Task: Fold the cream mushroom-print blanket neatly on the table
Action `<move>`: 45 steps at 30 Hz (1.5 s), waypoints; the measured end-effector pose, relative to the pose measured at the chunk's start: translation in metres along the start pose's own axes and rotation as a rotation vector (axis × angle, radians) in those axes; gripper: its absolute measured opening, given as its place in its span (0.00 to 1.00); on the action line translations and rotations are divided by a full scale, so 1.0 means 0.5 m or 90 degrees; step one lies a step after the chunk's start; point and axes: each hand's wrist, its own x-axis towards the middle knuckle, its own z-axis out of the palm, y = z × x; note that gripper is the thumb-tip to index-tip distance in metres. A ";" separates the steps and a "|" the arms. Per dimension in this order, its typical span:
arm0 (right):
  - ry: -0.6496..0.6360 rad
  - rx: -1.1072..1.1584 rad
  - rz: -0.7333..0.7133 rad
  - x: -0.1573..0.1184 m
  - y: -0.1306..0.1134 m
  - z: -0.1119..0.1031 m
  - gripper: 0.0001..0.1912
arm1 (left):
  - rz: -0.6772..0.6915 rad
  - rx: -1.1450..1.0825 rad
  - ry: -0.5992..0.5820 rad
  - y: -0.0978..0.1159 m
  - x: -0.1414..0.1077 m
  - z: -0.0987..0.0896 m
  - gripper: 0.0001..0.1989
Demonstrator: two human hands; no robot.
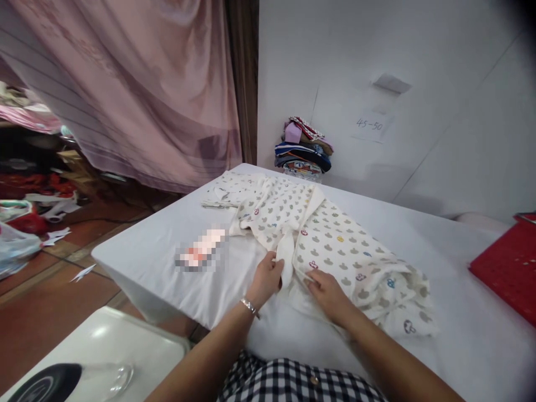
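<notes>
A white garment [335, 245] printed with small grey and coloured shapes lies spread across the white-covered table. A plain white band runs across its middle. My left hand [267, 278], with a silver bracelet at the wrist, grips the near end of this band. Close by on the right, my right hand [329, 293] pinches the garment's near edge between thumb and fingers. Loose folds gather between and below both hands. Toward the back left, a folded white printed cloth [221, 192] touches or adjoins the garment; where one ends I cannot tell.
A blurred-out pinkish item [203, 248] lies left of the garment. Folded clothes [304, 148] are stacked behind the table against a white wall. A red object [508, 268] stands at the right edge. A white stool or table [125, 340] is at lower left, near a pink curtain [167, 84].
</notes>
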 end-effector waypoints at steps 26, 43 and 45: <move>0.026 0.020 -0.156 -0.030 -0.038 -0.068 0.16 | -0.091 -0.261 -0.367 0.079 -0.061 0.062 0.18; 0.287 0.034 -0.023 -0.141 0.033 -0.234 0.12 | 0.283 0.235 -0.051 0.106 0.053 0.025 0.12; 0.360 0.017 -0.003 -0.192 0.060 -0.287 0.13 | 0.338 0.257 -0.068 0.098 0.083 0.043 0.18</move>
